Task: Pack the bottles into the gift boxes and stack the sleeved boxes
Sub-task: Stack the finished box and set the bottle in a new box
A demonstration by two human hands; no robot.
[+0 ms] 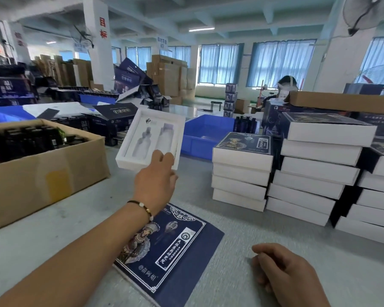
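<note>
The left hand (156, 173) pinches the near edge of a white rectangular gift-box tray with two moulded bottle-shaped recesses (151, 138), thumb on top and fingers hidden beneath, and holds it in the air over the grey table (264, 229), tilted so its open face looks back toward the wearer. The tray's long axis runs from the grip away toward the far side, leaning slightly right; both recesses look empty, with their narrow neck ends pointing far and their broad bases near the thumb.

The dark bottles packed upright in an open brown cardboard carton (42, 165) sit to the left of the tray and lower, the carton resting on the table at the left. So the gripping hand is the one nearer the bottles, while the right hand (286, 275), loosely curled and holding nothing, hangs just above the near right of the table, well apart from the carton.

A flat dark-blue printed sleeve with a costumed figure (166, 251) lies on the table below the left forearm, between the two hands, its long axis running near to far with a tilt. Stacks of white boxes in blue sleeves (242, 169) stand at the right.

As I judge it, the tray must be set down flat, or the free hand must cross to the left, before a bottle can go in.
</note>
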